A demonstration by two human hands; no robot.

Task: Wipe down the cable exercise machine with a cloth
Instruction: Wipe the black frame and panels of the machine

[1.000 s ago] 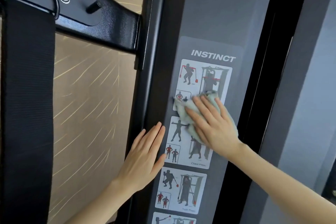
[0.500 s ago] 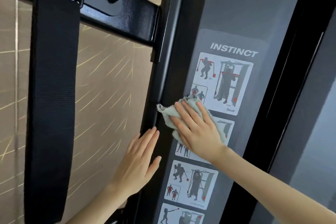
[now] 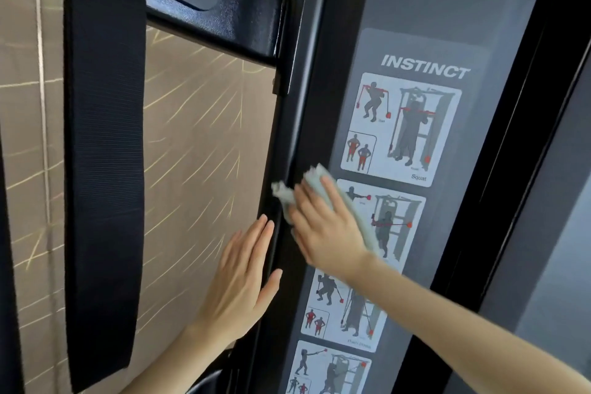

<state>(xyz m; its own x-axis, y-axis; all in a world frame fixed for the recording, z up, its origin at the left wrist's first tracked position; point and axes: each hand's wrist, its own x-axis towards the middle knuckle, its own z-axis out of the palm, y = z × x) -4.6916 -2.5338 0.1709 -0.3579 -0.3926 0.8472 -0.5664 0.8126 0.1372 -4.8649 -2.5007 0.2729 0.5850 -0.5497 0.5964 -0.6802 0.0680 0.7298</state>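
The cable machine's grey upright panel (image 3: 412,3) fills the middle of the view and carries an INSTINCT exercise chart (image 3: 401,128). My right hand (image 3: 326,227) presses a pale green cloth (image 3: 315,177) flat against the panel's left side, over the chart's second picture. The cloth's corner reaches the dark left edge of the upright (image 3: 299,125). My left hand (image 3: 243,281) rests flat on that dark edge just below and left of the cloth, fingers straight.
A wide black strap (image 3: 104,153) hangs at the left from a black crossbar (image 3: 217,19) that joins the upright. A tan patterned wall (image 3: 198,144) lies behind. A dark gap and a second grey post (image 3: 550,233) stand at the right.
My right hand has slid the cloth leftward and down across the chart to the panel's left edge. My left hand stays flat on the dark edge.
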